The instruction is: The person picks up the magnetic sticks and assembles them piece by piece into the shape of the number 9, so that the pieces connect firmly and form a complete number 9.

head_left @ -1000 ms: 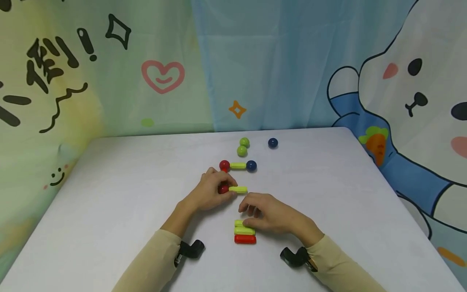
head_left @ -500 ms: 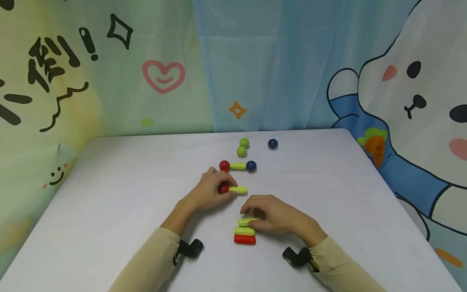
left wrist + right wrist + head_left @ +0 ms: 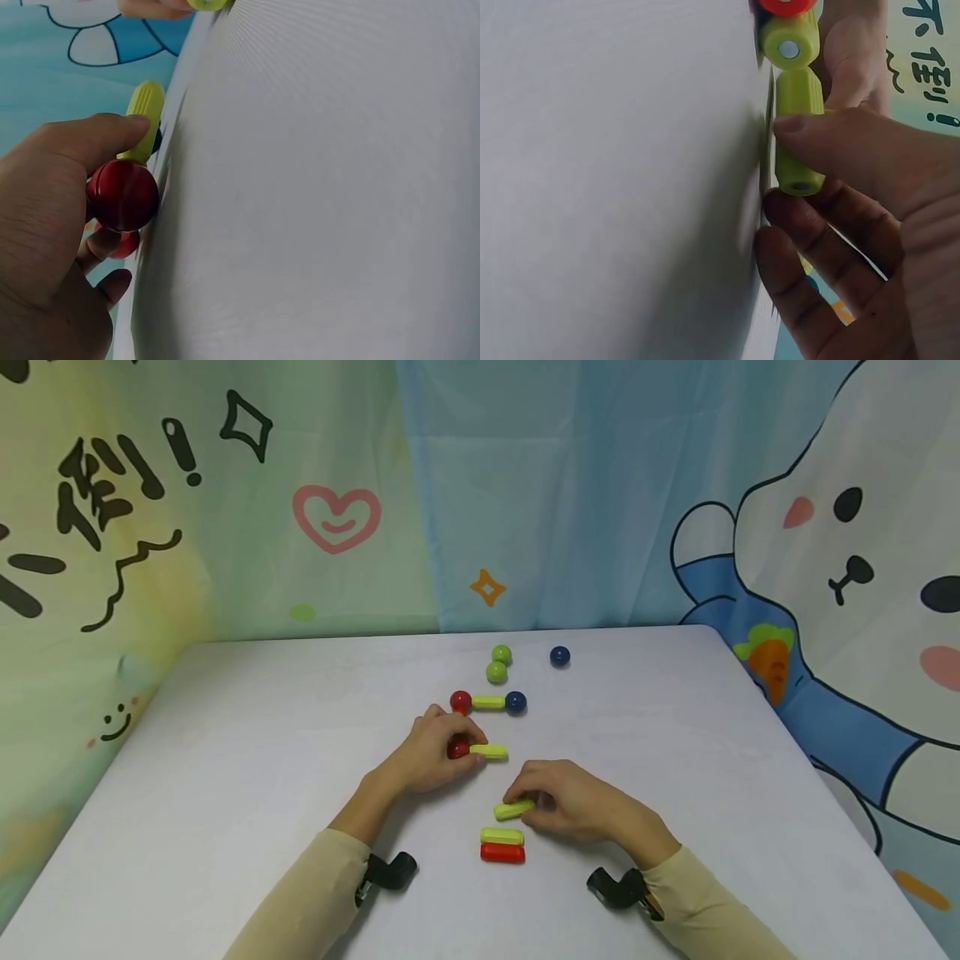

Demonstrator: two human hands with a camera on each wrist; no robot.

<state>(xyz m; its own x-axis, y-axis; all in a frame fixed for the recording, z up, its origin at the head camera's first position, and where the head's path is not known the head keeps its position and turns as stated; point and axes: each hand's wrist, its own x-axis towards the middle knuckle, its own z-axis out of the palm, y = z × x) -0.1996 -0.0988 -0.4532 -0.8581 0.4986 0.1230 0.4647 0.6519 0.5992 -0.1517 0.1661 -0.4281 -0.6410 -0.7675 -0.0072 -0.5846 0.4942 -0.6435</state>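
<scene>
In the head view my left hand [image 3: 435, 753] grips a red ball [image 3: 459, 748] with a yellow-green rod [image 3: 491, 752] joined to its right side. The left wrist view shows the thumb lying along that rod, just past the red ball [image 3: 126, 196]. My right hand [image 3: 581, 800] pinches a loose yellow-green rod [image 3: 512, 810] between thumb and fingers, slightly tilted. Its end carries a small metallic disc, seen in the right wrist view. Nearer me, another yellow-green rod [image 3: 502, 836] lies against a red rod [image 3: 502, 853]. The underside of the left hand's grip is hidden.
Beyond the left hand, a red ball [image 3: 461, 700], yellow-green rod [image 3: 488, 702] and blue ball [image 3: 515, 702] form a row, with a bit of red below the red ball. Two green balls [image 3: 497, 672] and a blue ball [image 3: 559, 656] lie near the white table's [image 3: 300, 710] far edge.
My right hand has drawn one yellow-green rod off the stack, moving it away from me and slightly right. The left hand stays in place on the red ball.
</scene>
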